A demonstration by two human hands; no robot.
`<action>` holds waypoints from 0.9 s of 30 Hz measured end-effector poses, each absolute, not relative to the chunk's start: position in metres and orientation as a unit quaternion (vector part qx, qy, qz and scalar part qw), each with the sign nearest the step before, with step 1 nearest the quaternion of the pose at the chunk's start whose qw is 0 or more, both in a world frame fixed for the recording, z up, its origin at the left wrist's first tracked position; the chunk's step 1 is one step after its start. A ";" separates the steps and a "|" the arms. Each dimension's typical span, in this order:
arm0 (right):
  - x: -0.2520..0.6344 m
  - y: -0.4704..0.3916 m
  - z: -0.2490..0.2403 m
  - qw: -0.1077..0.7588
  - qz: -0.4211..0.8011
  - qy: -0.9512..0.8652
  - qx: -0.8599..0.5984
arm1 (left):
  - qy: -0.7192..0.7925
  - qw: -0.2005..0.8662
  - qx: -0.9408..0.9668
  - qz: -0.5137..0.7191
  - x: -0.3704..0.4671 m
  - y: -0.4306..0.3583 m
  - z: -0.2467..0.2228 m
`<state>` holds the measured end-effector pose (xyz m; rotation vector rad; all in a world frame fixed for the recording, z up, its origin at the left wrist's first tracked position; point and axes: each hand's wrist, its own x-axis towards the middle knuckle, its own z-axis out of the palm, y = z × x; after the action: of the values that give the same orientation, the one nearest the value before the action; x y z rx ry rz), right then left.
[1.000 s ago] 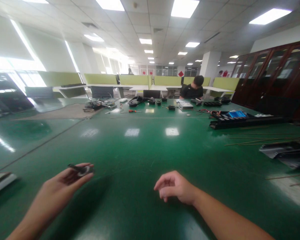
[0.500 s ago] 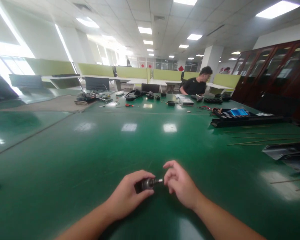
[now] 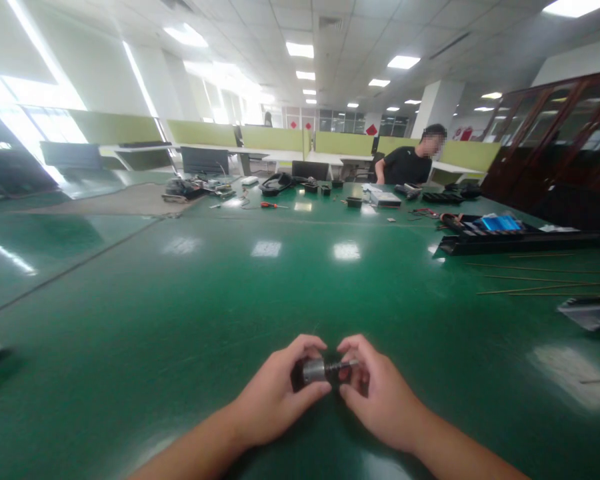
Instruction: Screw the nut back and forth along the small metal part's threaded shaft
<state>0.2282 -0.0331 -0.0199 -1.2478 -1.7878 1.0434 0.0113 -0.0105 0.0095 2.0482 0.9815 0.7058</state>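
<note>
A small dark and silver cylindrical part (image 3: 314, 371) with a thin shaft lies sideways just above the green table (image 3: 220, 300), near its front edge. My left hand (image 3: 290, 387) wraps round the thick body, thumb below and fingers above. The shaft points right, into the space between the curled fingers and thumb of my right hand (image 3: 377, 390). Those fingers are bent around the shaft's tip, and whether they touch it is hard to tell.
A red screwdriver (image 3: 271, 205), a white box (image 3: 385, 199) and several small black parts lie toward the far edge. At the right are a black tray (image 3: 520, 241) and thin rods (image 3: 545, 277). Across the table a person in black (image 3: 407, 165) sits.
My right hand has come in around the shaft's end, its fingers more curled. More of the cylinder and shaft shows in my left hand. The view has shifted slightly.
</note>
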 end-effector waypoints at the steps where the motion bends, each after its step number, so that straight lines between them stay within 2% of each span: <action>1: 0.228 -0.034 -0.019 0.352 0.402 -0.695 -0.481 | 0.381 0.375 0.801 0.270 0.012 -0.011 0.011; 12: 0.226 -0.036 -0.012 0.341 0.382 -0.714 -0.477 | 0.366 0.375 0.817 0.238 0.013 -0.014 0.020; 27: 0.224 -0.037 -0.002 0.373 0.334 -0.731 -0.463 | 0.362 0.345 0.837 0.222 0.013 -0.015 0.020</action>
<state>0.2238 -0.0370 -0.0016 -1.1856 -1.8736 0.8558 0.0128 -0.0149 0.0195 2.1723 0.9408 0.5760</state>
